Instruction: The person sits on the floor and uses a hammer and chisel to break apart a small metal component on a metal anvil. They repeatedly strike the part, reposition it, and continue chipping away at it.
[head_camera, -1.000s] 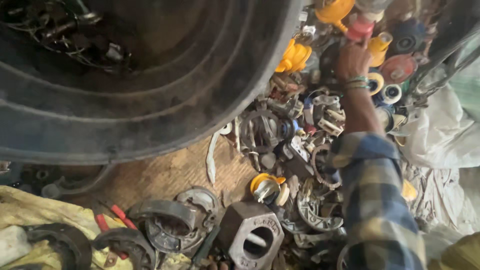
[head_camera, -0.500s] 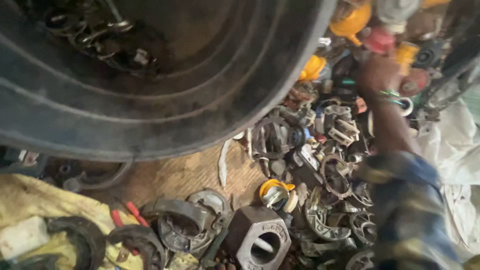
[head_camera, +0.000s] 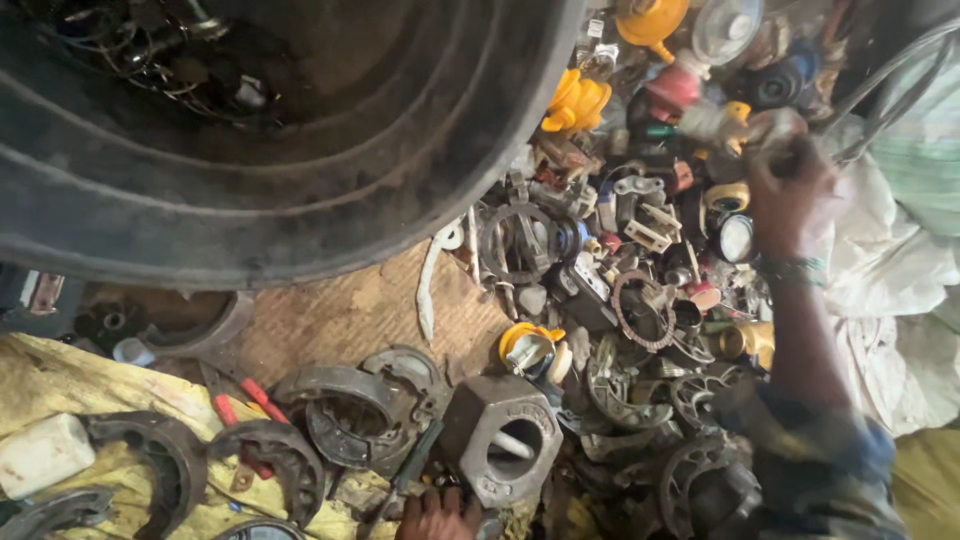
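- Right hand stretched far out over the scrap pile, plaid sleeve pushed up, wrist banded; fingers clenched on a small pale part, blurred.
- Left hand only partly in view at the bottom edge beside the grey hexagonal metal block; fingers' state can't be told.
- Pile: rusty rings, gears, yellow plastic caps.
- Big black ribbed tub holds tangled wires.

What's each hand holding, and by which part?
Right hand reaches into the scrap pile; grip unclear. Left hand sits by the hexagonal metal block; hold cannot be told.
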